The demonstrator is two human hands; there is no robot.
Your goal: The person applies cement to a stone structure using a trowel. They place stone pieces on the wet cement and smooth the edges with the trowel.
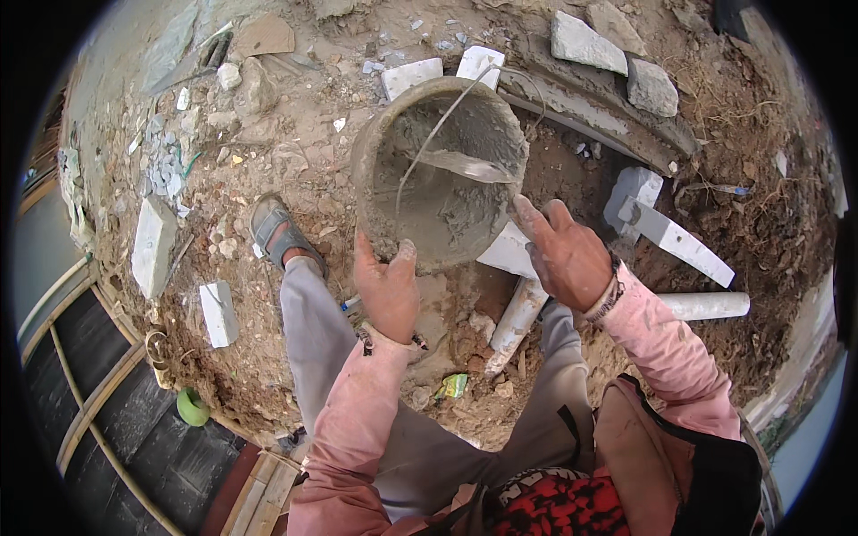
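A round bucket (375,152) coated in grey cement hangs between my hands, with wet grey mix inside and a thin wire handle arching over it. A pale flat piece (460,165), perhaps a tool blade, lies across the mix. My left hand (386,286) grips the bucket at its near left lower side, fingers against the wall. My right hand (563,250) holds it at the right rim, fingertips curled on the edge. Under and beside the bucket lie a white block (505,255) and a dirty white pipe (514,326).
My sandalled foot (277,232) stands on rubble-strewn soil. White blocks (152,246) lie around, a cement-crusted beam (590,116) runs behind the bucket, and another pipe (702,305) lies at right. A dark panel with bamboo poles (80,402) borders the lower left, near a green object (192,406).
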